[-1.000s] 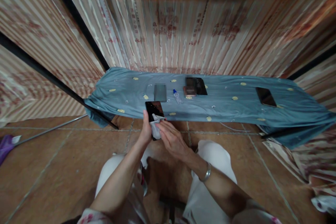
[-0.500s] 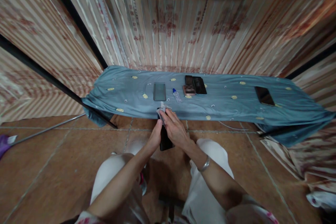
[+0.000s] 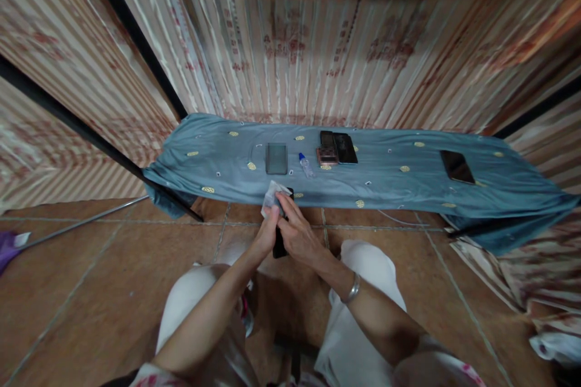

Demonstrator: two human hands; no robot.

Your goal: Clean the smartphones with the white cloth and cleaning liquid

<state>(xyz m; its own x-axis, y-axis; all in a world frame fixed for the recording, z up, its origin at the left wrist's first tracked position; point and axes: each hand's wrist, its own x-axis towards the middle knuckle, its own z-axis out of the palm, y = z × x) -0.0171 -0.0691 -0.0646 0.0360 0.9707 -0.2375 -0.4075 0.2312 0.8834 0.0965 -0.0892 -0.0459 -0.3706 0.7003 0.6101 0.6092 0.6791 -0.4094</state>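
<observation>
Gripping a dark phone at centre frame, the left hand and right hand close around its edges, a small white wipe pinched at its top. Likely light, rigid, slick glass; best held by the sides.

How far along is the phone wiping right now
In hand: the left hand and right hand grip a dark phone with a white wipe at its top. On the blue cloth lie a glass sheet, small bottle and other phones, untouched.
</observation>
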